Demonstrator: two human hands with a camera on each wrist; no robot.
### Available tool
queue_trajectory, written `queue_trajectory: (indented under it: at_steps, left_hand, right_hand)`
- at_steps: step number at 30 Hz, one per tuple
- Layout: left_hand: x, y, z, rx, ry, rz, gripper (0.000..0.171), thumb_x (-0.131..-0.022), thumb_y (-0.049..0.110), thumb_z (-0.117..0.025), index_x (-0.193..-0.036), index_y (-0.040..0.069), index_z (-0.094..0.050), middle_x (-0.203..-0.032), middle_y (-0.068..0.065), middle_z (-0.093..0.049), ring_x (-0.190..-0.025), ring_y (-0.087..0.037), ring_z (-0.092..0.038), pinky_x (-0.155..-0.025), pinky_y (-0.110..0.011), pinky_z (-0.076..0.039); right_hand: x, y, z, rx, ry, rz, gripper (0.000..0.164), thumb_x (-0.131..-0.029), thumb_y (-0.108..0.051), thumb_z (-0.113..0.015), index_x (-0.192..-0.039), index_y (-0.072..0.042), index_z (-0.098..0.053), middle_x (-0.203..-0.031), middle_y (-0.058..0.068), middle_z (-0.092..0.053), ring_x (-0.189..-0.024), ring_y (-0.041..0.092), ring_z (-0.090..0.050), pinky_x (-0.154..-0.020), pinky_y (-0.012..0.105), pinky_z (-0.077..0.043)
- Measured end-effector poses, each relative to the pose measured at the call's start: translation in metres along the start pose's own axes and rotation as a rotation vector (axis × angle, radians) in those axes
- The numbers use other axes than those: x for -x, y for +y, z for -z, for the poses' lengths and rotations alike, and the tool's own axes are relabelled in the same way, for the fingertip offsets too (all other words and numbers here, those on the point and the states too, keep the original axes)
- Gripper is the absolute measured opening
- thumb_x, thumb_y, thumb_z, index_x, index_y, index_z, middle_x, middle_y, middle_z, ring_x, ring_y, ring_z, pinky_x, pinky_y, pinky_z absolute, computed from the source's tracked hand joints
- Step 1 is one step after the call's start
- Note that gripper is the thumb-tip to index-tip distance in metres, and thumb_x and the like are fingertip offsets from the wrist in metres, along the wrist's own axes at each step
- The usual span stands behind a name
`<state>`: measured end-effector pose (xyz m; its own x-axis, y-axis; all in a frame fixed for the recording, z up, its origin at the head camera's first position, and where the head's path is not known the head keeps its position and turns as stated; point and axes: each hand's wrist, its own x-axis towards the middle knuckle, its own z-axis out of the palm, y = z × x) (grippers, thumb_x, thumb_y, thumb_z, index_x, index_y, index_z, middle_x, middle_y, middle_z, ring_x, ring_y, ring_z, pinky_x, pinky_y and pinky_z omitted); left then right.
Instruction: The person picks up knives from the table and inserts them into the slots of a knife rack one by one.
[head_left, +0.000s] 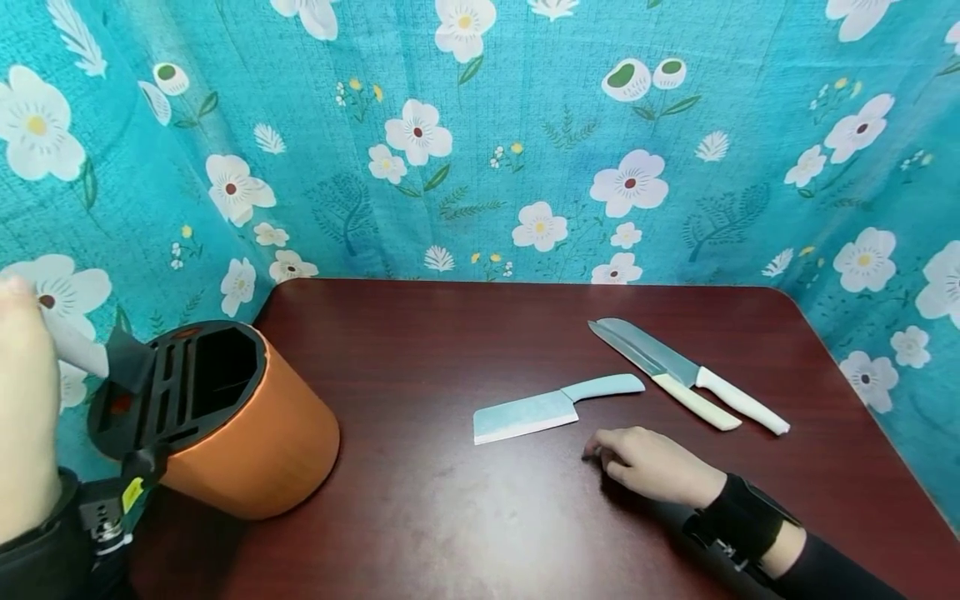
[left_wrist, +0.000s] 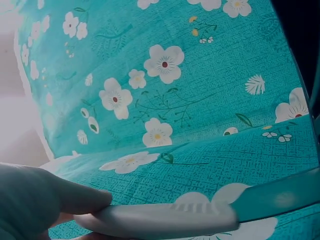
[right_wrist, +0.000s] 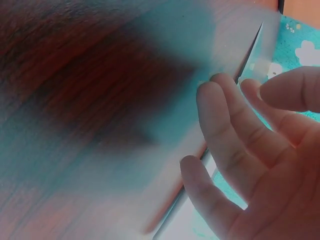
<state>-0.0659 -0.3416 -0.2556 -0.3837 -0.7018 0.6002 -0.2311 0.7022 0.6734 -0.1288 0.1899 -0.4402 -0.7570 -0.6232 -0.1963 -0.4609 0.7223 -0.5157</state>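
At the left edge my left hand (head_left: pixel 26 408) grips the pale handle (head_left: pixel 84 352) of a knife. The dark-looking blade (head_left: pixel 127 360) meets the slotted black top of an orange, round knife block (head_left: pixel 258 442); how deep it sits is hidden. In the left wrist view, fingers wrap the handle's end and the blade (left_wrist: pixel 280 197) runs off to the right. My right hand (head_left: pixel 648 460) is low over the table with loosely bent fingers, holding nothing. Closest to it are a pale blue cleaver (head_left: pixel 525 415) and a cream-handled knife (head_left: pixel 693 400).
A white-handled knife (head_left: pixel 738 398) lies alongside the cream-handled one, their blades overlapping. The dark red-brown table (head_left: pixel 405 333) has rounded far corners. Behind it and at both sides hangs a turquoise flowered cloth (head_left: pixel 487 150).
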Motion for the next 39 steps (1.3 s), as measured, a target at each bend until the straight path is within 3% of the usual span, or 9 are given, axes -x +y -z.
queue_trajectory:
  at_steps: [3,4,7,10,18,30,33,36,39]
  left_hand:
    - [0.004,0.002,0.003,-0.005,-0.086,0.092,0.036,-0.104,0.045,-0.045,-0.126,0.024,-0.064,-0.093,0.037,-0.047,-0.078,0.017,-0.031,-0.071,-0.009,-0.026]
    - [0.005,0.0,0.004,-0.01,-0.112,0.124,0.035,-0.104,0.044,-0.046,-0.128,0.024,-0.063,-0.096,0.038,-0.042,-0.079,0.016,-0.03,-0.071,-0.009,-0.026]
    - [0.006,-0.011,0.001,-0.015,-0.147,0.159,0.04,-0.103,0.038,-0.051,-0.142,0.026,-0.054,-0.116,0.024,-0.056,-0.088,0.017,-0.04,-0.078,-0.002,-0.031]
    - [0.004,-0.024,-0.004,0.025,-0.173,0.082,0.048,-0.102,0.024,-0.056,-0.149,0.029,-0.048,-0.136,0.01,-0.056,-0.095,0.019,-0.044,-0.08,0.001,-0.034]
    - [-0.004,-0.042,-0.009,0.063,-0.213,-0.071,0.052,-0.101,0.011,-0.059,-0.149,0.028,-0.049,-0.106,0.038,-0.039,-0.081,0.019,-0.034,-0.069,0.002,-0.027]
    - [-0.011,-0.062,-0.016,0.0,-0.206,-0.232,0.054,-0.101,0.005,-0.057,-0.15,0.027,-0.049,-0.112,0.035,-0.041,-0.085,0.025,-0.029,-0.07,0.004,-0.021]
    - [-0.008,-0.058,-0.015,0.0,-0.227,-0.204,0.053,-0.101,0.01,-0.058,-0.15,0.031,-0.049,-0.109,0.037,-0.042,-0.081,0.027,-0.03,-0.067,0.005,-0.023]
    - [0.001,-0.037,-0.009,-0.021,-0.251,-0.14,0.049,-0.102,0.017,-0.058,-0.149,0.029,-0.05,-0.105,0.043,-0.035,-0.075,0.027,-0.03,-0.064,0.004,-0.023]
    - [0.01,-0.022,-0.004,-0.017,-0.244,-0.127,0.048,-0.102,0.018,-0.058,-0.149,0.022,-0.05,-0.122,0.025,-0.053,-0.074,0.029,-0.029,-0.066,0.006,-0.021]
  right_hand:
    - [0.0,0.0,-0.001,-0.008,0.001,0.007,0.023,-0.094,-0.005,-0.058,-0.109,-0.019,-0.069,-0.096,-0.01,-0.07,-0.078,-0.003,-0.055,-0.068,0.023,-0.048]
    - [0.0,-0.001,-0.001,-0.011,0.001,0.008,0.023,-0.094,-0.005,-0.058,-0.108,-0.019,-0.069,-0.097,-0.009,-0.071,-0.079,-0.003,-0.055,-0.069,0.023,-0.048]
    - [0.001,-0.001,-0.002,-0.015,0.005,0.014,0.022,-0.094,-0.005,-0.058,-0.108,-0.019,-0.069,-0.101,-0.009,-0.072,-0.084,-0.001,-0.06,-0.071,0.024,-0.051]
    - [0.002,-0.001,-0.002,-0.011,0.013,0.01,0.022,-0.095,-0.005,-0.058,-0.108,-0.019,-0.069,-0.103,-0.008,-0.072,-0.089,0.0,-0.062,-0.073,0.025,-0.052]
    - [0.005,0.002,-0.002,-0.023,0.018,-0.008,0.02,-0.095,-0.006,-0.059,-0.107,-0.019,-0.069,-0.102,-0.008,-0.073,-0.083,-0.002,-0.058,-0.07,0.024,-0.05]
    - [0.002,0.005,0.011,0.012,0.08,-0.018,0.022,-0.095,-0.008,-0.06,-0.112,-0.018,-0.069,-0.099,-0.006,-0.072,-0.073,-0.001,-0.051,-0.064,0.021,-0.043]
    - [0.005,0.009,0.022,0.072,0.148,-0.038,0.024,-0.094,-0.009,-0.062,-0.115,-0.017,-0.07,-0.1,-0.006,-0.072,-0.077,0.0,-0.055,-0.066,0.023,-0.047]
    - [0.012,0.017,0.037,0.147,0.244,-0.064,0.023,-0.093,-0.011,-0.065,-0.115,-0.014,-0.071,-0.105,-0.002,-0.074,-0.081,0.004,-0.059,-0.07,0.027,-0.051]
    - [0.024,0.028,0.057,0.166,0.317,-0.118,0.018,-0.094,-0.015,-0.068,-0.111,-0.013,-0.073,-0.098,-0.001,-0.073,-0.076,0.008,-0.057,-0.064,0.027,-0.048]
